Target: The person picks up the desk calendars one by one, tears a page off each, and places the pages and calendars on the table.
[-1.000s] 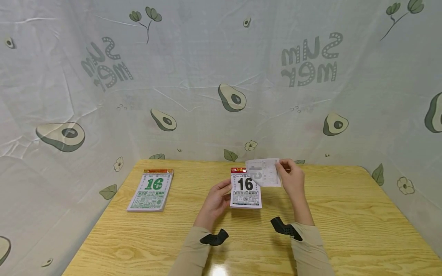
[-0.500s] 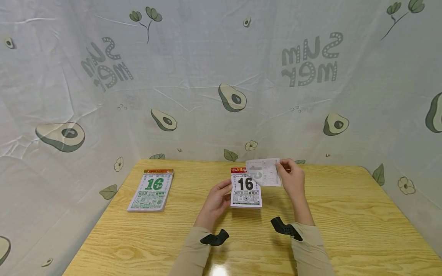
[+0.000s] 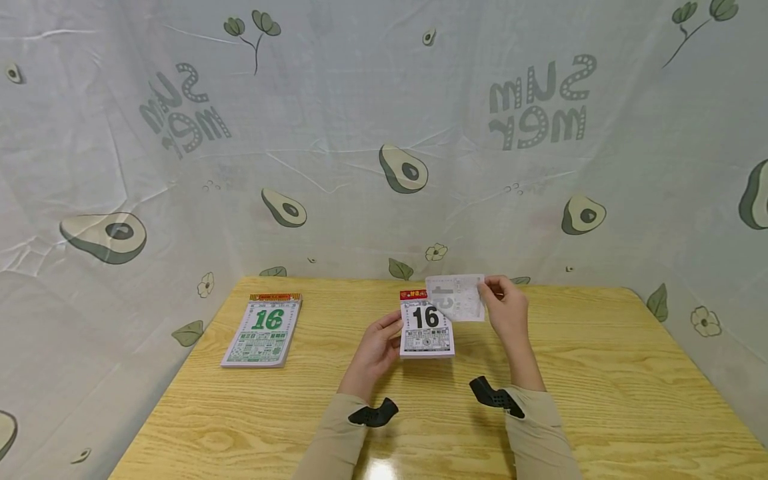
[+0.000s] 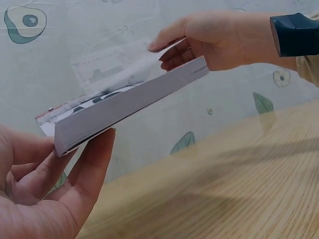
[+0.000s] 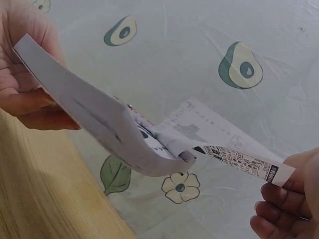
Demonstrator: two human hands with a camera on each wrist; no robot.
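My left hand grips a tear-off calendar by its left side, fingers beneath it. The calendar is held up over the table, with a red header strip and a black 16 on its face. My right hand pinches a thin calendar sheet at its lower corner. This sheet is turned back to the right, a reversed 15 showing through it. In the right wrist view the sheet twists and curls close to the top of the thick pad. The left wrist view shows the pad tilted, its bottom edge nearest.
A second tear-off calendar with a green 16 lies on the wooden table at the left. Behind the table hangs a pale curtain printed with avocados. Black wrist mounts sit over the beige sleeves.
The calendar's lower edge has lifted slightly, and the pinched sheet has shifted a little up and to the left. Both hands keep their holds.
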